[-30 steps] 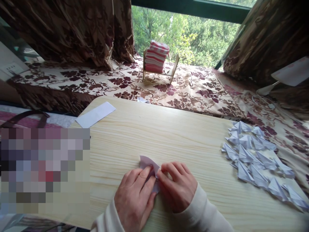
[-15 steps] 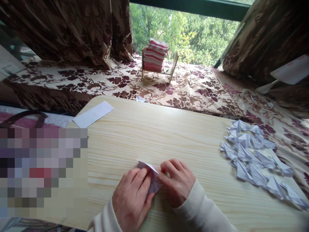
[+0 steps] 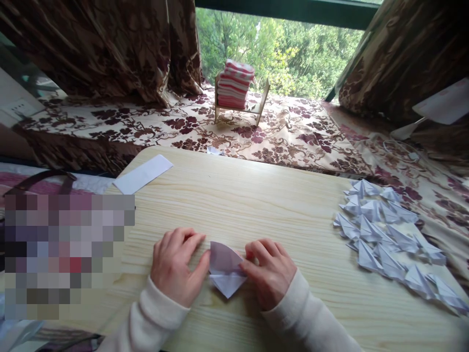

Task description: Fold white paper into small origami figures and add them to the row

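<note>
A partly folded paper [image 3: 226,266] is lying on the table [image 3: 256,205] between the 2 hands, its point facing the person and its upper part looking raised. The right hand [image 3: 271,274] is pinching the paper's right corner between thumb and curled finger, probably to be steadying it. The left hand [image 3: 178,266] is resting loosely spread, gripping nothing, its thumb lying at the left edge; whether it is touching or just missing the paper, I am not able to tell. The paper is probably sitting centrally so that both hands are reaching it easily. The folded pieces [image 3: 379,225] are lying in rough rows at the table's right side, presumably being kept out of the working space. Counting: 1 paper is sitting between the hands, about 15 folded pieces are overlapping, so the total is staying uncertain, 1 flat white strip [image 3: 143,174] is lying at the far left corner, and 1 pink-and-white cloth stack [image 3: 235,85] is standing on 1 small rack [image 3: 262,105] by the window.
</note>
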### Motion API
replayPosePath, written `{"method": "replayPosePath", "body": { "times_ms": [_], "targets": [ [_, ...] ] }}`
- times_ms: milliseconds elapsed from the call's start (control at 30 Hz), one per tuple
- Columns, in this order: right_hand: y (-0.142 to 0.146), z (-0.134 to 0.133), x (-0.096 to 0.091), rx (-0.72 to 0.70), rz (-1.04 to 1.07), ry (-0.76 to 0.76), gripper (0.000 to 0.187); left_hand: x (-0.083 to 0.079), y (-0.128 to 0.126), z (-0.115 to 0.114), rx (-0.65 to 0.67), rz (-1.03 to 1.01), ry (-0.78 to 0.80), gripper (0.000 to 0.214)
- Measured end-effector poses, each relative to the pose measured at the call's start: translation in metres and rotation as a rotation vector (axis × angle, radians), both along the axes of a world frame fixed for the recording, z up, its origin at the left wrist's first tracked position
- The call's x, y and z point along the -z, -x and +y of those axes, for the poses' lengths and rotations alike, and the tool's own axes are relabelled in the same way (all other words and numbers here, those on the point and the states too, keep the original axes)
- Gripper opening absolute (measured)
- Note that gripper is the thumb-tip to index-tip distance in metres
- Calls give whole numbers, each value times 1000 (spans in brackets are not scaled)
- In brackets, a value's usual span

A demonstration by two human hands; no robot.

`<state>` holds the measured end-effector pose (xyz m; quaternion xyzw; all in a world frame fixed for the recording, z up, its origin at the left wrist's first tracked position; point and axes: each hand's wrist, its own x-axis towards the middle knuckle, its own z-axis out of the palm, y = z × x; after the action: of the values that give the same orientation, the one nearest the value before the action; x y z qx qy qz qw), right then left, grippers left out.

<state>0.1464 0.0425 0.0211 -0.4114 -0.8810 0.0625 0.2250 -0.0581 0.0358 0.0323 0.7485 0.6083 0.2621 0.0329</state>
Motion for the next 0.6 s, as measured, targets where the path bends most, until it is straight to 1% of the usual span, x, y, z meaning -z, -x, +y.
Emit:
{"method": "replayPosePath", "body": {
  "times_ms": [100,233,300,433,500,600],
  "targets": [
    [1,0,0,12,19,-17,10,0,-11,4,-1,-80,44,9],
    [0,0,1,12,20,3,9,-5,-17,3,83,-159,99,9],
    [0,0,0,9,21,3,8,-8,-15,-1,111,-159,110,9],
    [1,1,-1,23,34,-49,12,-8,-9,-9,143,-93,74,19],
    [1,1,-2,22,27,-51,11,-7,-9,-11,121,-88,63,16],
    [0,1,-1,14,-4,-36,9,-4,-16,-11,77,-110,65,2]
  ]
}}
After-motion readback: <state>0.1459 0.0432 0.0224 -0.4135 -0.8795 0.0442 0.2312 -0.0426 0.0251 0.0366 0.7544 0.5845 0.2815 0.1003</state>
